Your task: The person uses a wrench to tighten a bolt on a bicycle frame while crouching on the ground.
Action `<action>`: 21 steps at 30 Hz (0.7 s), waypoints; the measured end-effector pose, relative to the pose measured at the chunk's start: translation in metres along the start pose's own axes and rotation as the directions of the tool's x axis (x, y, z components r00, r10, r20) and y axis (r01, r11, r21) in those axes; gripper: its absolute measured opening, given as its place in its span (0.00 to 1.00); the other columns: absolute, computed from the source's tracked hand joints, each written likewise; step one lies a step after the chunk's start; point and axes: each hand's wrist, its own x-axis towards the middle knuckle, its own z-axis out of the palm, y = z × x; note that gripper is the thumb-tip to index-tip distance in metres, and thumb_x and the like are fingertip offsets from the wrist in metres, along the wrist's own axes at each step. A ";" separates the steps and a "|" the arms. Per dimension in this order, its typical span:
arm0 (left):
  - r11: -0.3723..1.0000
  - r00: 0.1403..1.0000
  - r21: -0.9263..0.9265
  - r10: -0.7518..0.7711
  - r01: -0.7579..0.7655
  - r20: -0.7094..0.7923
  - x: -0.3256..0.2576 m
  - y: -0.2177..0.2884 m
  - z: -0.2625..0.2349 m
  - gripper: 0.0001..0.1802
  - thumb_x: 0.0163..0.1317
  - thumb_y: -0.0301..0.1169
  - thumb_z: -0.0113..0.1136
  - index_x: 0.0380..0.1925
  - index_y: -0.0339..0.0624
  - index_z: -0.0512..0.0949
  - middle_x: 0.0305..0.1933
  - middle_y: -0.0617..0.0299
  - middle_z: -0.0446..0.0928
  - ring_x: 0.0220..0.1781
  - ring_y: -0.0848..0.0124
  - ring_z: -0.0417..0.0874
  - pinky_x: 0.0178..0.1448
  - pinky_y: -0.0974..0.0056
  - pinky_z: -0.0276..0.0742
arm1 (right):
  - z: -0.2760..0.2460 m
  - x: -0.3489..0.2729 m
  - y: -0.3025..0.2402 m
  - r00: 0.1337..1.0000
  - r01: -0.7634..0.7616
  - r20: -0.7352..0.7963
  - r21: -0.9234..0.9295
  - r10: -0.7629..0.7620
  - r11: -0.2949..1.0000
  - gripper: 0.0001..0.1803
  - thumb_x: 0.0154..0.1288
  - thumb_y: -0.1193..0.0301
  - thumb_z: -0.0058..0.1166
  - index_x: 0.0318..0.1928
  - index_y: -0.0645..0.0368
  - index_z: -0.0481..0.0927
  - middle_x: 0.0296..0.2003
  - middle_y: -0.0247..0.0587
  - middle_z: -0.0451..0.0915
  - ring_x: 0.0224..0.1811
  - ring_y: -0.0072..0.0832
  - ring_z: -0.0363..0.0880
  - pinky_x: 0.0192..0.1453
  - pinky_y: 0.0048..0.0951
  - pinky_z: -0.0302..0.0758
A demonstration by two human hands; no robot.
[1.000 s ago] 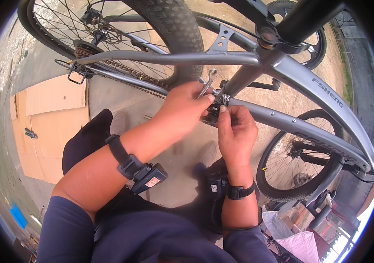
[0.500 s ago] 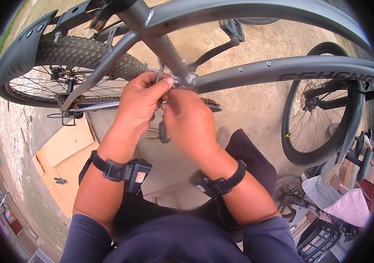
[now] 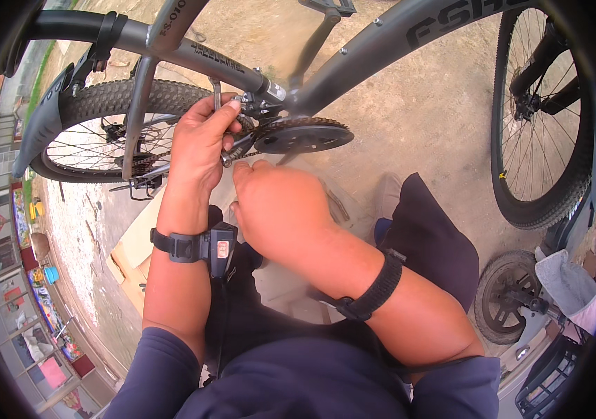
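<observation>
Metal tool (image 3: 217, 91) — between left fingers (image 3: 222, 119)

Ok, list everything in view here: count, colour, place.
Bicycle frame: 1, grey, across top
Rear wheel: 1, black, upper left
Front wheel: 1, black, upper right
Chainring: 1, black, upper centre
Mudguard: 1, grey, upper left
Crank arm: 1, dark, top edge
Metal tool: 1, silver, upper centre
Cardboard: count unclear, tan, left of centre
Small wheel: 1, dark, lower right
Padded cloth: 1, grey and pink, right edge
Basket-like item: 1, black, lower right
Wristbands: 2, black, below centre
Left hand: 1, bare, gripping the metal tool
Right hand: 1, bare, below the chainring
</observation>
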 end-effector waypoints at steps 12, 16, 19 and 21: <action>0.998 0.999 0.021 0.051 -0.051 -0.005 -0.002 -0.001 0.003 0.12 0.64 0.22 0.65 0.47 0.35 0.78 0.35 0.64 0.79 0.30 0.80 0.78 0.27 0.77 0.67 | -0.013 -0.015 -0.001 0.991 0.135 0.018 0.005 -0.135 0.991 0.10 0.47 0.75 0.63 0.34 0.61 0.82 0.33 0.45 0.82 0.34 0.38 0.85 0.35 0.35 0.81; 0.997 0.998 0.050 0.057 -0.056 -0.010 -0.002 0.000 0.001 0.13 0.64 0.22 0.65 0.48 0.34 0.77 0.34 0.64 0.78 0.30 0.80 0.78 0.27 0.77 0.67 | -0.017 -0.016 -0.001 0.990 0.138 0.020 -0.013 -0.138 0.990 0.11 0.47 0.75 0.63 0.35 0.61 0.82 0.33 0.45 0.83 0.34 0.37 0.86 0.35 0.35 0.81; 0.996 0.998 0.061 0.060 -0.058 -0.026 -0.002 0.001 0.002 0.13 0.63 0.22 0.65 0.48 0.34 0.77 0.34 0.64 0.78 0.30 0.80 0.77 0.27 0.77 0.67 | -0.019 -0.016 0.000 0.990 0.138 0.012 -0.005 -0.138 0.990 0.10 0.47 0.75 0.63 0.34 0.61 0.82 0.33 0.45 0.83 0.34 0.37 0.86 0.35 0.35 0.81; 0.997 0.998 0.054 0.060 -0.059 -0.014 -0.001 0.000 0.001 0.13 0.63 0.22 0.65 0.48 0.34 0.77 0.34 0.64 0.78 0.30 0.80 0.77 0.27 0.77 0.67 | -0.018 -0.016 0.001 0.989 0.149 0.005 0.002 -0.149 0.989 0.10 0.47 0.75 0.63 0.34 0.60 0.82 0.33 0.45 0.83 0.34 0.37 0.86 0.35 0.35 0.81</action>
